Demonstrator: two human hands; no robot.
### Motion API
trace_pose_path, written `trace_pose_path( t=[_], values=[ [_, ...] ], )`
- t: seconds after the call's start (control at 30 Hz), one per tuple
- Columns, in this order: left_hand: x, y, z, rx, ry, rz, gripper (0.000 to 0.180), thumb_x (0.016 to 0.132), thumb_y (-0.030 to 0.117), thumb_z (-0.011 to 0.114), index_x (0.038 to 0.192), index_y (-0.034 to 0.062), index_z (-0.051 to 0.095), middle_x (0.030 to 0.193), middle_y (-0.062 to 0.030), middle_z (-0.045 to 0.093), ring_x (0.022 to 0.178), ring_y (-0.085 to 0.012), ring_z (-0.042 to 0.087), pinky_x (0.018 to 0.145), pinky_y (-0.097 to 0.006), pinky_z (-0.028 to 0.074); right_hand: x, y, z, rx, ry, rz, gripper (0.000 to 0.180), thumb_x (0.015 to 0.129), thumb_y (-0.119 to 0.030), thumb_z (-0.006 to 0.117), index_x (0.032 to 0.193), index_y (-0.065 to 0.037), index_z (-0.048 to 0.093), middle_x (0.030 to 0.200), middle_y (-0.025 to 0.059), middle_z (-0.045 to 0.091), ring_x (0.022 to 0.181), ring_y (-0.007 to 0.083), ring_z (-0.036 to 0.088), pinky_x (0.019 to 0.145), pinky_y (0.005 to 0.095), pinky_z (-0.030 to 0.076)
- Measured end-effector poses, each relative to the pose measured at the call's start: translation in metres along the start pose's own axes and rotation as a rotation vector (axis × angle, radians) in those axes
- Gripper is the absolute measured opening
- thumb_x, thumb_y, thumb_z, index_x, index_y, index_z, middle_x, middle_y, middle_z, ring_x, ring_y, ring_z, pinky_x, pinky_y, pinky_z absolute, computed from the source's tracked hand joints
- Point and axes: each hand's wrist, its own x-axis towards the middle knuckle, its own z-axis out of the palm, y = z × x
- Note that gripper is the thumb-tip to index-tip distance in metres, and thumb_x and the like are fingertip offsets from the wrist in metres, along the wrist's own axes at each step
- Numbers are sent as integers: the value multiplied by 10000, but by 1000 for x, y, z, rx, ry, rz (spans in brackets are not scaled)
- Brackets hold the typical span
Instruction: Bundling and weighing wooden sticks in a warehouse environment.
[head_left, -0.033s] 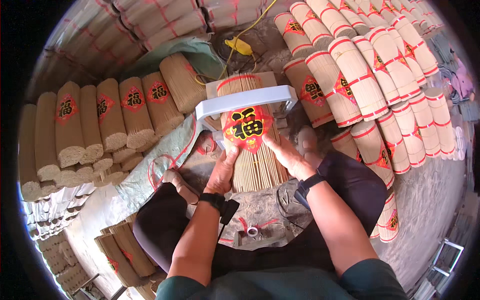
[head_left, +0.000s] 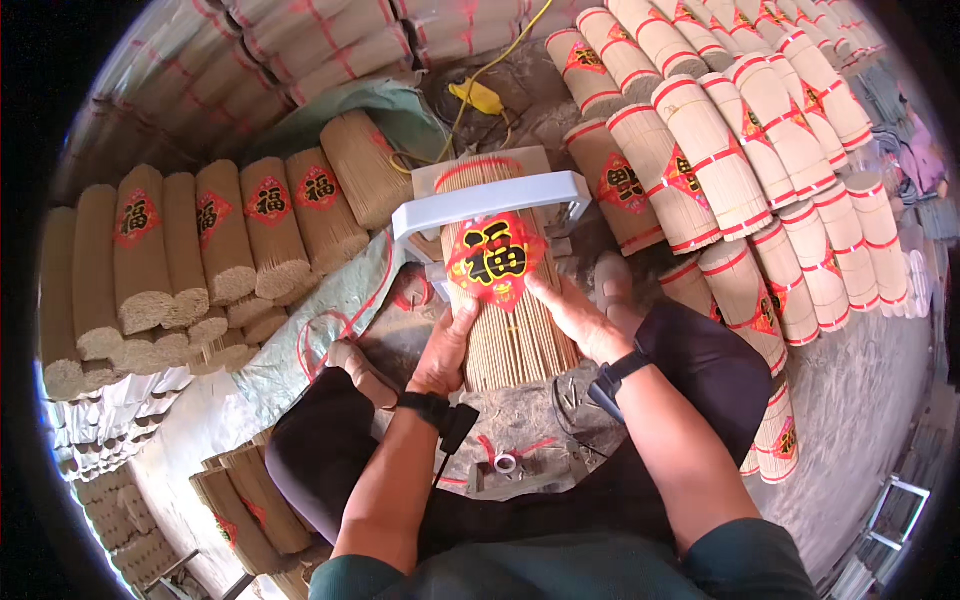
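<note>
A thick bundle of thin tan sticks lies before me, passing under the pale grey arch of a small bench machine. Across its top rests a red diamond-shaped paper label with a black character, and a red band circles the far end. My left hand grips the bundle's left side, thumb at the label's lower edge. On the opposite side my right hand is wrapped round the bundle, its thumb by the label's right edge. The undersides of both hands are hidden.
Labelled stick bundles are stacked at left, on a green sheet. Red-banded bundles fill the right side. A yellow power socket with its cable lies beyond the machine. A tape roll sits near my lap.
The bundle has slid slightly toward me under the arch, with both hands still on it. Otherwise the scene is the same.
</note>
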Motion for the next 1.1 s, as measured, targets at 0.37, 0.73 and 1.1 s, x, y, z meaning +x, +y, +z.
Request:
trace_pose_path(
  t=[0.37,0.73,1.1],
  values=[
    [-165,1,52,-186,90,-297,554,943,428,515,1359,70,439,1247,-104,590,1062,-254,606,926,-421,489,-143,-26,39,402,-315,481,706,865,-582,555,1234,19,513,1068,146,663,878,194,677,790,341,540],
    [-240,31,37,7,109,259,679,870,422,640,1346,8,388,1300,-111,517,1169,-228,521,997,-379,422,-166,-75,111,132,-469,-19,685,882,-522,584,1298,7,454,1152,105,610,1041,159,582,935,321,458],
    [-222,96,67,277,-27,461,969,700,471,794,1377,-24,307,1313,-99,490,1200,-195,478,1026,-355,363,-113,-139,88,608,-718,-169,752,943,-632,278,1391,-39,383,1334,81,519,1207,162,497,1017,330,398]
  ],
)
